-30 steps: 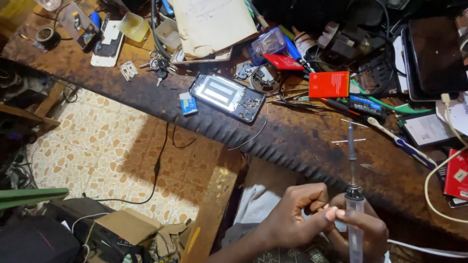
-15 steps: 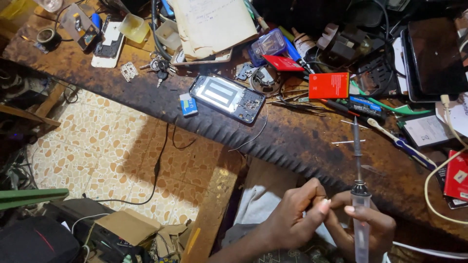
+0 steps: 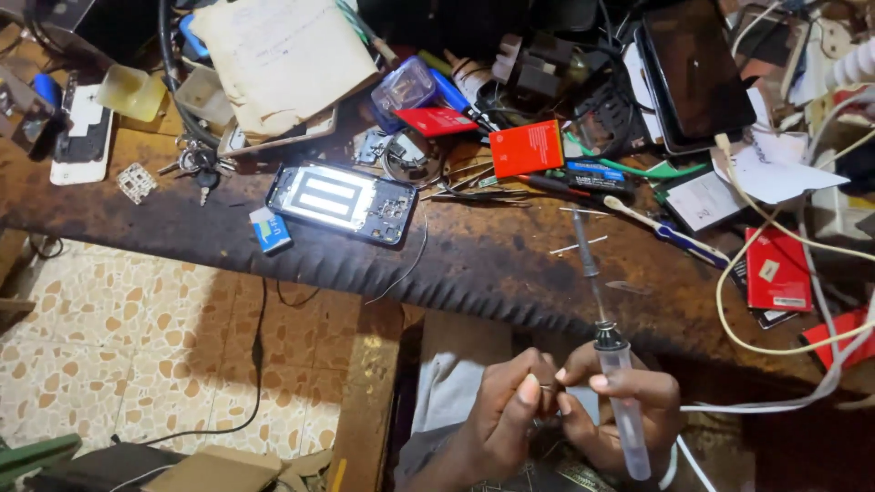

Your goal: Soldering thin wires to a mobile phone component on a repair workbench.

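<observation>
Hands are meeting low in front of you, below the edge of the cluttered workbench (image 3: pixel 510 264), and they are sitting a shade closer together than half a second ago. Your right hand (image 3: pixel 629 410) is closing around the clear handle of the screwdriver (image 3: pixel 612 360), thumb and fingers wrapped on it, with the long shaft pointing up and away toward the bench; that shaft is leaning a little more to the left now than a second ago, when it was standing nearly straight. Your left hand (image 3: pixel 506 419) is pinching thumb and forefinger together just beside the handle, and something small and pale seems to be caught between them (possibly a screw or a bit, too tiny to tell from here). So the work is staying at your lap rather than moving onto the bench. Up there, the opened phone (image 3: pixel 342 202) with its blue frame is lying untouched, well apart from both hands, as before.
</observation>
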